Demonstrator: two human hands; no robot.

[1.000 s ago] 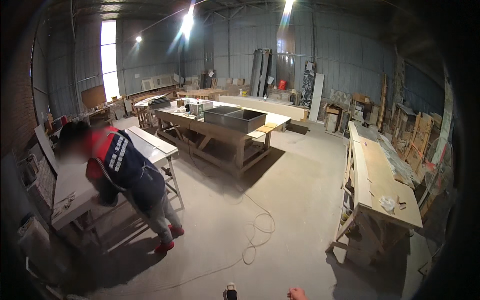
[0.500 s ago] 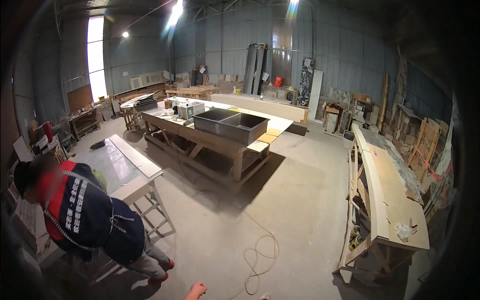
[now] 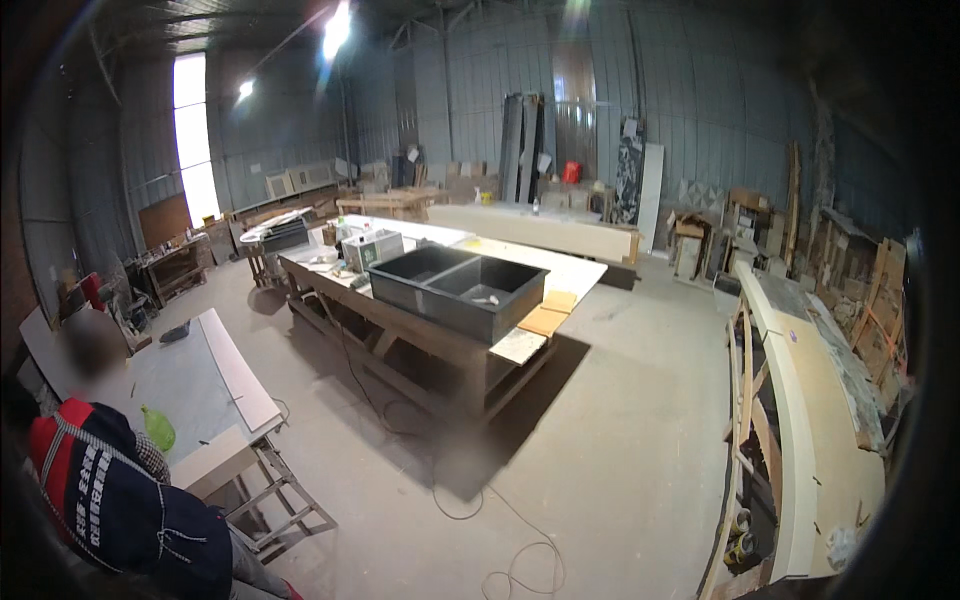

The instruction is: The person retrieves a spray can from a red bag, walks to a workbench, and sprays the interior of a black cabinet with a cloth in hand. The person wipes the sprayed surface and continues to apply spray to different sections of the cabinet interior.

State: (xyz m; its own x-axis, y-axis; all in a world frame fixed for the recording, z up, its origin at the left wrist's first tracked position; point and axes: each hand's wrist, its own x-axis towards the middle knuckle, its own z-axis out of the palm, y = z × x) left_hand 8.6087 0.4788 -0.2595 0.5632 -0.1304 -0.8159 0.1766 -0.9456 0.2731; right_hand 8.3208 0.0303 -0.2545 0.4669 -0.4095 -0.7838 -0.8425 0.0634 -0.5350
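Neither my left hand nor my right hand shows at this moment. Ahead stands a long wooden workbench (image 3: pixel 400 352) carrying a dark double-basin sink (image 3: pixel 450 290). Something small and pale lies in the sink's right basin. Short light wooden boards (image 3: pixel 545 320) rest at the bench's near right corner, beside the sink. Behind the sink's left end are a pale box (image 3: pixel 375 248) and several small bottles and tools too small to name.
At the left a co-worker (image 3: pixel 130 500) bends by a slab-topped table (image 3: pixel 205 390) with a green bag (image 3: pixel 158 428). A cable (image 3: pixel 525 570) loops over the floor. A long wooden bench (image 3: pixel 800 400) runs along the right. Slabs (image 3: pixel 520 150) lean on the far wall.
The hand at the lower edge has gone out of view. The sink bench looks nearer, and the co-worker and left table sit farther left and lower in the picture.
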